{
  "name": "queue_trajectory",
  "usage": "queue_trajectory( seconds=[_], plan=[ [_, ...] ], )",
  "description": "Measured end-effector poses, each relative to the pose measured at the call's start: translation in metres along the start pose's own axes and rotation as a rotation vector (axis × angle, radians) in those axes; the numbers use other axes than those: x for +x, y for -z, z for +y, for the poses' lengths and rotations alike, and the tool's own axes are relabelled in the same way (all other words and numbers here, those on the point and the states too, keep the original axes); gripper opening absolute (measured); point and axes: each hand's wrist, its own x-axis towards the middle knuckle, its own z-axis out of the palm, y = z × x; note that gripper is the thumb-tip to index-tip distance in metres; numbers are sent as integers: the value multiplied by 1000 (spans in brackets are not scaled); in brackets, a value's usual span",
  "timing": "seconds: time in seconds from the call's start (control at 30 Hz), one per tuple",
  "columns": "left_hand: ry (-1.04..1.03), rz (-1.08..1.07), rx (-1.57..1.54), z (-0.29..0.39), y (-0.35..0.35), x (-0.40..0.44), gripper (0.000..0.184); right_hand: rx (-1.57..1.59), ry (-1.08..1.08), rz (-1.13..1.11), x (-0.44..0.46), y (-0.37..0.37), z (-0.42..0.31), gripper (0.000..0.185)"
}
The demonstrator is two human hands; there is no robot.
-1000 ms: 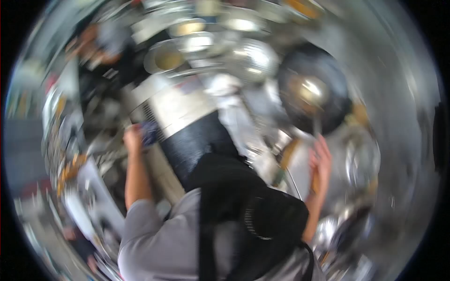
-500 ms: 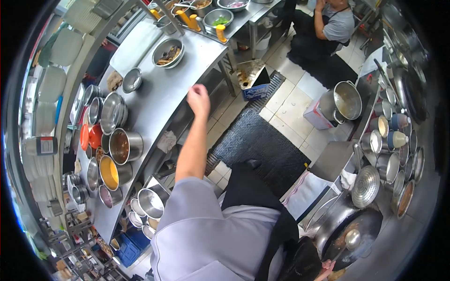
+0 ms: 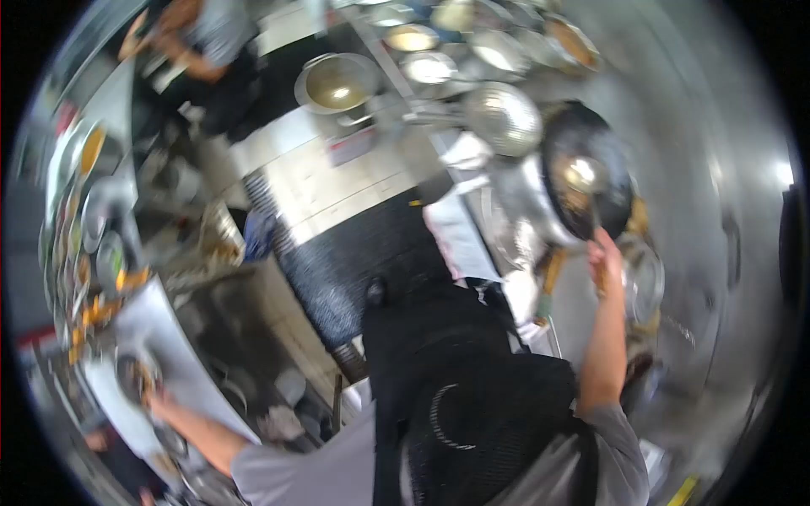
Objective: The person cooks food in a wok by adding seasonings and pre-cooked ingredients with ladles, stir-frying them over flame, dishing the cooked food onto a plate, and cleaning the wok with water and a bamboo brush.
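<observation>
While the ladle (image 3: 582,174) is being gripped by the right hand (image 3: 603,257), long axis being pointed forward into the wok (image 3: 580,126) | the bowl (image 3: 132,371) on the left-side desk (image 3: 169,333) is being overlapped by the nearer left hand (image 3: 155,398) | its hold cannot be told

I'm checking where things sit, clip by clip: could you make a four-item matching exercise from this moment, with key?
1. Ladle
2. Left hand
3. Large pot
4. Floor mat

A. Black, on the floor tiles
B. At the bowl on the counter
C. Held in the right hand
D. Holding brownish liquid

Pairs: 1-C, 2-B, 3-D, 4-A
</observation>
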Motion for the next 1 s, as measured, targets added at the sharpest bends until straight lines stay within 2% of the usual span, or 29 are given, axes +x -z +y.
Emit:
queue_trajectory(
  seconds=[0.07,0.1,0.13,0.17,0.23,0.27,0.3,0.33,0.37,0.4,0.43,0.47,0.5,0.53,0.57,0.6,0.67,0.7,0.77,0.83,0.87,0.9,0.97,1.0],
  plan=[
    [3,242,-103,23,-25,-29,45,31,22,24,12,2,4,70],
    [-3,255,-125,27,-37,-44,48,53,26,13,9,1,6,71],
    [-66,150,-99,32,-42,-72,48,74,26,41,11,1,5,71],
    [-132,46,-78,62,-67,-151,48,47,44,10,11,1,8,71],
    [-226,-136,-14,43,-80,-150,46,42,62,-16,8,1,16,71],
    [-204,-245,-50,54,-104,-211,46,-82,116,-11,9,0,18,69],
    [-87,-310,13,23,-111,-168,39,-209,176,-7,13,3,15,68],
    [-59,-317,-36,33,-140,-242,34,-341,225,24,25,11,21,65],
    [-142,-501,-68,18,-153,-262,32,-325,232,26,38,22,31,65],
    [-4,-552,-73,3,-175,-274,37,-715,439,135,50,35,41,64],
    [2,-643,-97,2,-195,-318,33,-1104,635,252,55,44,50,63],
    [-34,-768,-137,-20,-217,-328,32,-1020,325,225,7,27,15,63],
    [6,-779,9,0,-232,-387,33,-999,324,228,2,40,25,63],
    [59,-873,-25,-27,-250,-381,36,-1045,425,188,-6,57,39,63],
    [57,-963,-71,-18,-265,-438,35,-1092,527,151,-5,68,44,63],
    [68,-1101,-110,-6,-278,-495,40,-1075,524,160,-12,68,30,63],
    [114,-1234,-32,-4,-304,-569,37,-420,54,-74,-40,60,-8,60],
    [111,-1261,31,-1,-315,-609,36,-401,52,-67,-25,64,-10,60],
    [132,-1317,97,6,-327,-679,29,100,21,-235,26,71,-8,60],
    [153,-1476,108,-1,-339,-712,27,-58,121,-141,67,68,9,62],
    [145,-1481,122,3,-339,-730,27,-250,216,-70,70,71,17,65],
    [141,-1500,142,11,-336,-751,27,-240,206,-70,75,83,35,65],
    [129,-1520,153,13,-337,-775,26,-1120,784,231,77,102,76,66],
    [153,-1539,133,8,-337,-781,27,-1007,786,171,59,106,77,63]
  ],
)
